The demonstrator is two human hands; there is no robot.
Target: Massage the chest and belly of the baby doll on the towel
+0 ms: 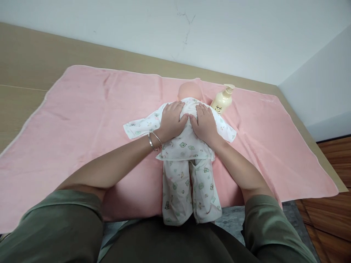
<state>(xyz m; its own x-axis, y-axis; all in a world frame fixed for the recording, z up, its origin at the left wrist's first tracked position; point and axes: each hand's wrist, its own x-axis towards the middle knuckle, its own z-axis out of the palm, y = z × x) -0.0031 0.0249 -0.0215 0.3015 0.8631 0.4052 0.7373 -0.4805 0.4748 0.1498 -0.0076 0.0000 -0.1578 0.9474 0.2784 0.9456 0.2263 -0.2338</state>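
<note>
A baby doll (pixel 189 90) in a white patterned top and trousers lies on a pink blanket (pixel 109 109), the back of its bald head and its back facing up. My left hand (pixel 172 119) rests flat on the left side of its upper back, fingers stretched toward the head. On the right side of the back lies my right hand (pixel 204 123), also flat, with its thumb close to the left thumb. Silver bangles circle my left wrist. Neither hand grips anything.
A cream pump bottle (pixel 222 99) lies tilted on the blanket, right of the doll's head. The wooden table (pixel 24 51) meets a pale cracked wall behind. Brown wooden panels stand at the far right.
</note>
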